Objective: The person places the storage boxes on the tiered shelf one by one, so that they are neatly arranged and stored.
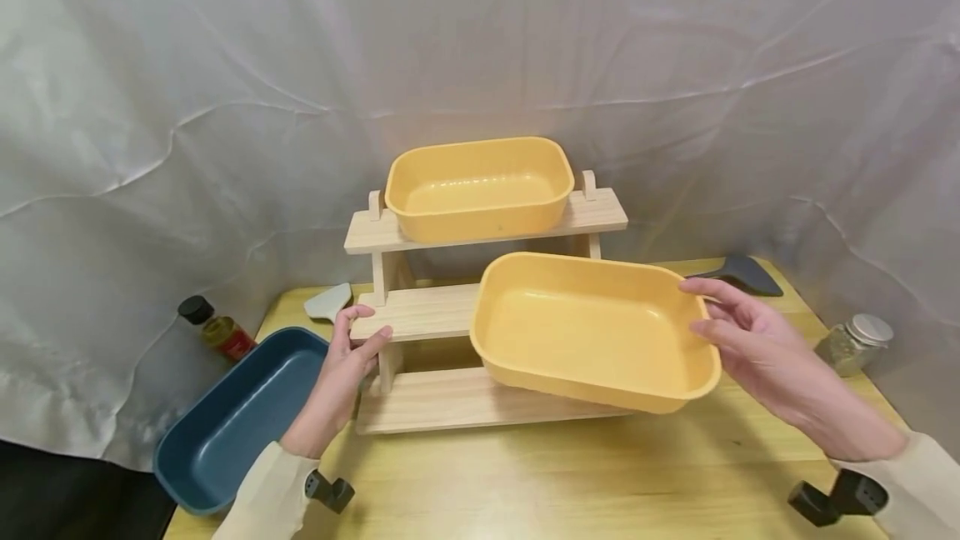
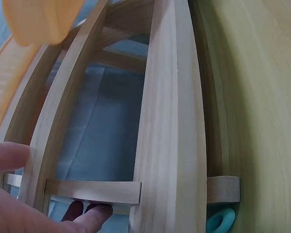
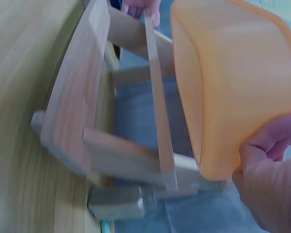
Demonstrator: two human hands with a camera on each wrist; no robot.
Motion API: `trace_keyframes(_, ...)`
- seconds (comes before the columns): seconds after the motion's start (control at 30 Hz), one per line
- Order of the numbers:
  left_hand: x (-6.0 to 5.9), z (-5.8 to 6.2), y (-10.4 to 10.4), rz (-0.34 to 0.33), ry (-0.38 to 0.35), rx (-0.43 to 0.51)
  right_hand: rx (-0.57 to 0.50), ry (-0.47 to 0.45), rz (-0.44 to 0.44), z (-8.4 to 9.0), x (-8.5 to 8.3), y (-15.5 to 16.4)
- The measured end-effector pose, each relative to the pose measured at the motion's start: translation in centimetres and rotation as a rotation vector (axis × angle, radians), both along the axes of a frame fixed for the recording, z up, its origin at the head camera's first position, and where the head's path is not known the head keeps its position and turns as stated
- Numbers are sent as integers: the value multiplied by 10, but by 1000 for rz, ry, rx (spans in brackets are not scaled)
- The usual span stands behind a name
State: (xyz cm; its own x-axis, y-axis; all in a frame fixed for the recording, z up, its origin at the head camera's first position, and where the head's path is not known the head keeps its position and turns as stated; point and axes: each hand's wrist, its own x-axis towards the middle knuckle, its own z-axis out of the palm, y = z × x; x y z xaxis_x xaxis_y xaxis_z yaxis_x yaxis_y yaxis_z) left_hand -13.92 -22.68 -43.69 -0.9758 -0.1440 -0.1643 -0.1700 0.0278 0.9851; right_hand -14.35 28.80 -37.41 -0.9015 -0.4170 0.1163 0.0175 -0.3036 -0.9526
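- Right grip (image 1: 738, 332) holds the near yellow tray (image 1: 592, 332) by its right rim, fingers curled on the edge; tray tilts over the rack's (image 1: 480, 311) middle shelf.
- Left grip (image 1: 348, 357) clasps that shelf's left end.
- Second yellow tray (image 1: 478, 188) sits on top.
- Blue tray (image 1: 240, 419) lies on the counter (image 1: 570, 482), left.

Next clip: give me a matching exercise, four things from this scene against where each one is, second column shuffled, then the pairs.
Things:
1. blue tray
2. held yellow tray
3. other yellow tray
4. glass jar

Places:
A. top shelf of the wooden rack
B. table's right edge
C. gripped by the right hand, at the rack's middle shelf
D. table's left corner, near the left hand, which holds the rack's middle shelf

Pairs: 1-D, 2-C, 3-A, 4-B
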Motion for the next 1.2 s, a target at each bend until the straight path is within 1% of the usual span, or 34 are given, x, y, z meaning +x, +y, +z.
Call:
trace_keyframes(0.23,-2,1,0,13,3,-15,58,-35,-59,9,-10,-40)
trace_keyframes(0.37,-4,2,1,12,1,-22,89,-61,-76,15,-15,-58)
trace_keyframes(0.5,-5,3,1,23,0,-38,85,-95,-88,17,-19,-73)
trace_keyframes(0.6,-5,3,2,26,1,-46,81,-108,-113,15,-21,-84)
trace_keyframes(0.77,-2,2,2,22,-15,-46,129,-105,-155,7,-24,-100)
trace_keyframes(0.9,-1,1,2,19,-14,-41,163,-89,-175,2,-30,-111)
trace_keyframes(1.03,-1,1,2,21,-12,-38,186,-74,-173,-3,-40,-118)
trace_keyframes(1.2,-2,0,2,23,-12,-36,189,-57,-149,-7,-53,-121)
